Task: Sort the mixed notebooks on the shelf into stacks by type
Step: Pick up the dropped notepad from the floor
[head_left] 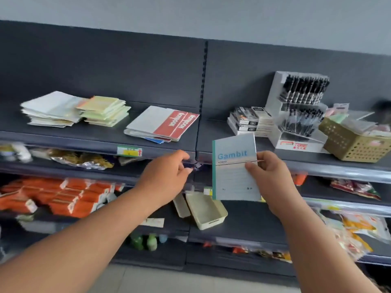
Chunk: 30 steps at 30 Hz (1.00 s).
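Head view is catching you mid-sort. From the left, three piles are lying on the shelf (84,137). The white stack (50,109) of thin, soft covers is fanning loosely. Touching it is the green stack (104,111) of smaller, thicker pads. Set apart, the red stack (163,124) of wide glossy covers is sitting askew.

Your left hand (167,176) is hovering empty below that pile, fingers loosely curled. Your right hand (268,176) is pinching the Gambit notebook (234,168) at its right edge, thumb on the cover, holding it upright before the shelf lip. Its cover is looking like slick pale-blue card with a teal spine.

No pile is plainly matching it, so the next move is probably calling for a bare patch of shelf and a flat, square set-down.
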Each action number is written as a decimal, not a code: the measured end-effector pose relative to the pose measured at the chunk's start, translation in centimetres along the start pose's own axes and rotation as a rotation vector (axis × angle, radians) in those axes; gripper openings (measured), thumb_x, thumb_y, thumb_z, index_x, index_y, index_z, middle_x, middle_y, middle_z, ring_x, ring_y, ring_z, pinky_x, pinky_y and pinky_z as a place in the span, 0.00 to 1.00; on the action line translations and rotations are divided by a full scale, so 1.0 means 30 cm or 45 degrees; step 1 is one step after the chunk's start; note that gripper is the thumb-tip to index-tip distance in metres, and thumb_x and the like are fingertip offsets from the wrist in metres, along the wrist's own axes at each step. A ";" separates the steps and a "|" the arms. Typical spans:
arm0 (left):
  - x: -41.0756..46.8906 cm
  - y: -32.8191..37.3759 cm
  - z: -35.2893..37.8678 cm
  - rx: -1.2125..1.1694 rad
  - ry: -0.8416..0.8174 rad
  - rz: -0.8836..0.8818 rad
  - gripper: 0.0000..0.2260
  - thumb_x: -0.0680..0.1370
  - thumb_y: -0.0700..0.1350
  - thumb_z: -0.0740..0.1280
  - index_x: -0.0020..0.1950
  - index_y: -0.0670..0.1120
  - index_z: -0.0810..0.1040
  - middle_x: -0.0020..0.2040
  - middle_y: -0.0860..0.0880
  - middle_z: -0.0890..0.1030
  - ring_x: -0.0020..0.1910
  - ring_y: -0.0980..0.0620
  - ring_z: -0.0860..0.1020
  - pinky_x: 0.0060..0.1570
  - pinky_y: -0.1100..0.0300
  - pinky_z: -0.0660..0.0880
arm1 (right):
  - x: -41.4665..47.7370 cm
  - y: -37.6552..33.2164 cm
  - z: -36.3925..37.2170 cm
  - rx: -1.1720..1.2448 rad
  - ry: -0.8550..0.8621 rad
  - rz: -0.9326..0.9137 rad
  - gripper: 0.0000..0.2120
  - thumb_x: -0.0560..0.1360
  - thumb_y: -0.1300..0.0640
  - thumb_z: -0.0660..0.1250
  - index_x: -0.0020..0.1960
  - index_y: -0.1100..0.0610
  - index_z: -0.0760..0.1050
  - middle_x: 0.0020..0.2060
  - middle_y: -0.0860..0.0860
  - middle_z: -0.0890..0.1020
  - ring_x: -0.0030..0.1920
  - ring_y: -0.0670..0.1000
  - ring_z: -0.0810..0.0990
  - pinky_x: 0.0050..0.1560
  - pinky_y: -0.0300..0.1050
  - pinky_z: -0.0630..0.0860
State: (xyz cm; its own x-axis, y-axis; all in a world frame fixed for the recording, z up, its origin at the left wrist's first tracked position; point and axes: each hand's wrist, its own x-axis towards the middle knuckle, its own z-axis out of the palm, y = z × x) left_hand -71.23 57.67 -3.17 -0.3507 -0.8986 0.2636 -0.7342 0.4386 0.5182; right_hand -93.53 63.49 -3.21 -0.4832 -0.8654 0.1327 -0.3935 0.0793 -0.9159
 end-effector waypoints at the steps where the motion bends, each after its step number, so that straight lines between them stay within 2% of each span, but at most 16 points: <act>1: -0.018 -0.061 -0.066 0.080 0.026 0.012 0.15 0.80 0.49 0.64 0.66 0.51 0.72 0.49 0.54 0.80 0.45 0.53 0.76 0.45 0.57 0.73 | -0.011 -0.051 0.072 -0.026 -0.026 -0.043 0.02 0.79 0.57 0.66 0.51 0.52 0.74 0.45 0.49 0.83 0.44 0.51 0.82 0.39 0.45 0.77; 3: -0.054 -0.187 -0.193 0.227 0.070 0.016 0.15 0.80 0.50 0.63 0.66 0.51 0.72 0.53 0.52 0.79 0.47 0.51 0.76 0.47 0.55 0.74 | -0.038 -0.151 0.213 -0.070 -0.070 -0.105 0.02 0.79 0.57 0.65 0.52 0.52 0.73 0.45 0.48 0.82 0.44 0.50 0.81 0.37 0.45 0.77; 5: -0.087 -0.310 -0.304 0.355 0.100 0.004 0.14 0.80 0.51 0.63 0.64 0.50 0.72 0.55 0.51 0.79 0.51 0.48 0.77 0.48 0.52 0.75 | -0.062 -0.233 0.348 -0.078 -0.104 -0.146 0.03 0.80 0.56 0.65 0.53 0.53 0.73 0.46 0.48 0.82 0.45 0.50 0.81 0.42 0.51 0.81; 8: -0.128 -0.467 -0.443 0.462 0.138 -0.016 0.13 0.79 0.51 0.62 0.63 0.50 0.72 0.57 0.49 0.78 0.53 0.46 0.77 0.50 0.49 0.76 | -0.095 -0.321 0.535 -0.074 -0.161 -0.173 0.03 0.80 0.56 0.65 0.53 0.53 0.73 0.47 0.49 0.82 0.46 0.51 0.81 0.48 0.56 0.82; 12: -0.143 -0.622 -0.587 0.563 0.147 -0.048 0.15 0.80 0.51 0.61 0.66 0.50 0.71 0.59 0.50 0.76 0.55 0.47 0.77 0.51 0.51 0.75 | -0.114 -0.406 0.738 -0.065 -0.243 -0.149 0.04 0.80 0.55 0.64 0.54 0.52 0.73 0.49 0.49 0.81 0.48 0.51 0.81 0.50 0.57 0.82; 14: -0.131 -0.687 -0.635 0.594 0.152 -0.047 0.15 0.80 0.52 0.60 0.66 0.50 0.71 0.58 0.50 0.75 0.55 0.47 0.76 0.51 0.50 0.75 | -0.103 -0.442 0.819 -0.094 -0.263 -0.152 0.02 0.80 0.56 0.64 0.51 0.50 0.73 0.48 0.49 0.81 0.46 0.50 0.80 0.49 0.56 0.82; 17: -0.092 -0.773 -0.677 0.612 0.166 -0.040 0.16 0.80 0.52 0.60 0.67 0.50 0.70 0.59 0.51 0.75 0.57 0.49 0.75 0.53 0.51 0.75 | -0.063 -0.487 0.923 -0.089 -0.272 -0.135 0.05 0.80 0.57 0.63 0.47 0.48 0.72 0.47 0.49 0.81 0.47 0.52 0.81 0.47 0.57 0.82; 19: -0.054 -0.829 -0.690 0.602 0.178 -0.048 0.17 0.81 0.52 0.60 0.68 0.51 0.69 0.60 0.51 0.74 0.58 0.49 0.74 0.53 0.52 0.74 | -0.019 -0.505 0.984 -0.068 -0.281 -0.106 0.01 0.80 0.57 0.64 0.50 0.51 0.74 0.48 0.50 0.82 0.48 0.54 0.82 0.48 0.58 0.83; 21: -0.003 -0.882 -0.695 0.604 0.176 -0.058 0.18 0.81 0.52 0.60 0.69 0.51 0.68 0.61 0.51 0.74 0.60 0.49 0.73 0.54 0.52 0.74 | 0.045 -0.514 1.040 -0.038 -0.275 -0.081 0.03 0.80 0.57 0.64 0.53 0.54 0.74 0.48 0.52 0.83 0.47 0.55 0.83 0.47 0.58 0.83; 23: 0.066 -0.933 -0.699 0.618 0.171 -0.061 0.18 0.81 0.52 0.60 0.70 0.51 0.68 0.63 0.51 0.73 0.61 0.49 0.72 0.55 0.52 0.73 | 0.127 -0.527 1.095 0.008 -0.260 -0.065 0.04 0.80 0.57 0.63 0.54 0.55 0.74 0.47 0.53 0.82 0.45 0.53 0.82 0.40 0.54 0.83; 25: 0.148 -0.984 -0.703 0.632 0.188 -0.063 0.18 0.81 0.52 0.59 0.70 0.50 0.68 0.63 0.51 0.73 0.62 0.49 0.72 0.56 0.52 0.73 | 0.226 -0.534 1.159 0.086 -0.261 -0.059 0.06 0.80 0.57 0.63 0.56 0.56 0.73 0.47 0.53 0.81 0.42 0.51 0.80 0.31 0.44 0.77; 27: 0.232 -1.035 -0.708 0.654 0.215 -0.080 0.16 0.81 0.53 0.59 0.68 0.51 0.70 0.60 0.52 0.74 0.59 0.49 0.73 0.53 0.52 0.74 | 0.329 -0.550 1.231 0.138 -0.264 -0.067 0.05 0.80 0.58 0.62 0.56 0.56 0.73 0.46 0.53 0.81 0.40 0.49 0.79 0.28 0.39 0.72; 29: 0.321 -1.088 -0.723 0.679 0.229 -0.103 0.16 0.80 0.53 0.59 0.66 0.50 0.71 0.58 0.52 0.74 0.57 0.49 0.73 0.52 0.52 0.74 | 0.432 -0.577 1.314 0.211 -0.288 -0.054 0.03 0.80 0.59 0.63 0.52 0.58 0.74 0.46 0.54 0.81 0.40 0.50 0.80 0.29 0.40 0.74; 30: 0.365 -1.113 -0.732 0.686 0.231 -0.110 0.16 0.80 0.53 0.59 0.66 0.50 0.71 0.58 0.51 0.75 0.57 0.49 0.74 0.52 0.53 0.74 | 0.482 -0.588 1.357 0.244 -0.303 -0.037 0.03 0.80 0.59 0.63 0.51 0.58 0.74 0.47 0.55 0.81 0.42 0.52 0.80 0.31 0.44 0.77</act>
State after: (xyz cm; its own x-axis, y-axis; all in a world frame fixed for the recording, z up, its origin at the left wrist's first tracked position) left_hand -37.80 33.44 0.30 -0.2057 -0.8937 0.3988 -0.9651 0.2527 0.0686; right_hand -61.74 29.42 -0.57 -0.2681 -0.9594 0.0881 -0.2387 -0.0224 -0.9708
